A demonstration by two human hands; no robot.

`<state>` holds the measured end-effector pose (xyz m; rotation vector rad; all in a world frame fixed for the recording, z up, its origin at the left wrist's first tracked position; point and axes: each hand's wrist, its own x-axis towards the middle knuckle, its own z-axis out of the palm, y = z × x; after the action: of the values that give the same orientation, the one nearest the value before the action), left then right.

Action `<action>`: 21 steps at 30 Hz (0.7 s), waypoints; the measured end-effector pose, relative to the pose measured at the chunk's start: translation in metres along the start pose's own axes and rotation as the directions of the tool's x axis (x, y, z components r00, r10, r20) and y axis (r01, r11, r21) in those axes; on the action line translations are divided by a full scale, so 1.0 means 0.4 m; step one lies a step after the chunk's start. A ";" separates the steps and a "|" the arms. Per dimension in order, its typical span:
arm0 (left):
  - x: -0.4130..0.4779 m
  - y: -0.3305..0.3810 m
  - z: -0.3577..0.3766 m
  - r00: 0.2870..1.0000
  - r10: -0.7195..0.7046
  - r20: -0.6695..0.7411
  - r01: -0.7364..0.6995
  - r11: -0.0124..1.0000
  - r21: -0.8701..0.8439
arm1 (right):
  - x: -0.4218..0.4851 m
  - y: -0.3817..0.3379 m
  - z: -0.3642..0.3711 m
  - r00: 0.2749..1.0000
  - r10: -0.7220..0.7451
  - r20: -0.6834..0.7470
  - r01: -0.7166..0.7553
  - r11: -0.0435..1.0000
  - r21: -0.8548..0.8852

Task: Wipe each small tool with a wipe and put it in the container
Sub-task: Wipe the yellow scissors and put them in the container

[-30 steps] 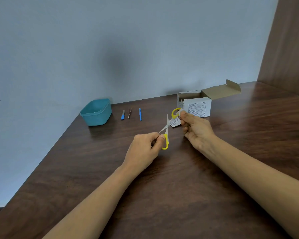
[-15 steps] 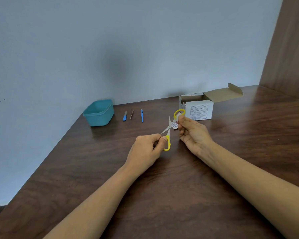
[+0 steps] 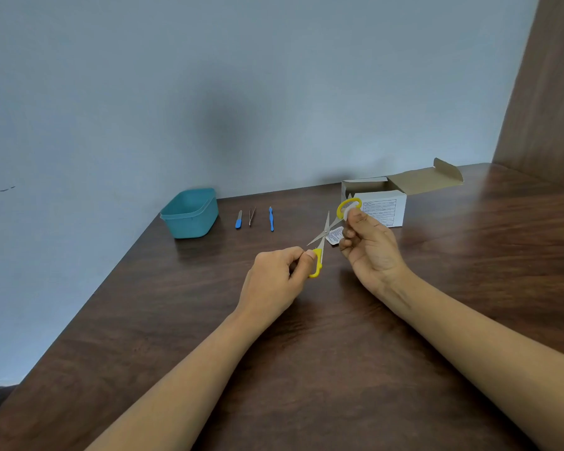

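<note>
Head view: the left hand [image 3: 275, 275] is curled closed around the nearer yellow handle loop of the scissors [image 3: 323, 234], thumb pressed on the plastic. The right hand [image 3: 370, 249] pinches a small white wipe [image 3: 349, 212] between thumb and forefinger against the farther yellow loop; its other fingers are curled in. A torn printed sachet [image 3: 334, 236] pokes out beside those lower fingers; whether they grip it is hard to tell.

The scissors are held above the worktop [image 3: 306, 353], to the right of the teal container [image 3: 189, 213] and nearer the person than it. They are spread open in an X. One slim metal blade runs from the left hand's loop almost straight away toward the wall, tip up. The other slants from the far loop down to the left, its tip pointing back toward the container's side. Much of the near loop is hidden by the left hand's fingers, and most of the wipe by the right thumb.

The container is smooth plastic with rounded corners and a lipped rim, and its inside is mostly out of sight. Just right of it lie three thin tools in a row, each lying lengthwise toward the wall: a blue-handled file [image 3: 238, 219], metal tweezers [image 3: 251, 216] and a blue stick tool [image 3: 271, 219], all too small to make out well. Farther right of the container stands an open white cardboard box [image 3: 383, 208], its flap raised and its printed label unreadable. The worktop is dark, glossy wood grain.
</note>
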<state>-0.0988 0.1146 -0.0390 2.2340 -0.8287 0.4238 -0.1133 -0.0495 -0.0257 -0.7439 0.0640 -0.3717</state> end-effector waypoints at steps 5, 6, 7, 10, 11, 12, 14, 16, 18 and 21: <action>0.000 0.004 -0.003 1.000 0.000 0.000 0.000 1.000 0.019 | 0.011 -0.016 -0.012 1.000 -0.005 0.019 0.005 1.000 0.027; 0.000 0.003 -0.003 1.000 -0.002 0.003 0.002 1.000 0.021 | 0.012 -0.019 -0.014 1.000 0.004 0.022 -0.004 1.000 0.014; -0.001 0.002 -0.003 1.000 -0.003 0.004 0.002 1.000 0.026 | 0.012 -0.021 -0.016 1.000 0.016 0.026 -0.016 1.000 -0.002; -0.004 -0.001 -0.003 1.000 -0.004 -0.018 0.005 0.999 0.052 | 0.012 -0.019 -0.015 0.998 0.049 0.033 -0.048 0.998 -0.045; -0.005 -0.001 -0.003 0.999 -0.011 -0.033 0.013 0.998 0.065 | 0.011 -0.018 -0.015 0.998 0.054 0.029 -0.052 0.997 -0.056; -0.006 -0.001 -0.004 0.999 -0.022 -0.048 0.026 0.996 0.083 | 0.011 -0.018 -0.014 0.998 0.054 0.021 -0.053 0.997 -0.063; -0.008 0.001 -0.008 0.996 -0.038 -0.081 0.049 0.989 0.137 | 0.010 -0.019 -0.014 0.998 0.058 0.008 -0.057 0.996 -0.064; -0.008 0.001 -0.011 0.993 -0.041 -0.111 0.061 0.981 0.186 | 0.010 -0.020 -0.013 0.998 0.066 0.012 -0.065 0.996 -0.057; -0.006 -0.001 -0.012 0.989 -0.056 -0.137 0.084 0.974 0.211 | 0.009 -0.021 -0.013 0.997 0.071 0.025 -0.069 0.996 -0.054; -0.004 -0.002 -0.012 0.983 -0.076 -0.169 0.111 0.971 0.211 | 0.010 -0.019 -0.013 0.997 0.076 0.031 -0.074 0.995 -0.061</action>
<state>-0.0995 0.1192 -0.0369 2.3926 -0.6140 0.6685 -0.1129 -0.0593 -0.0240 -0.8046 0.0720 -0.2868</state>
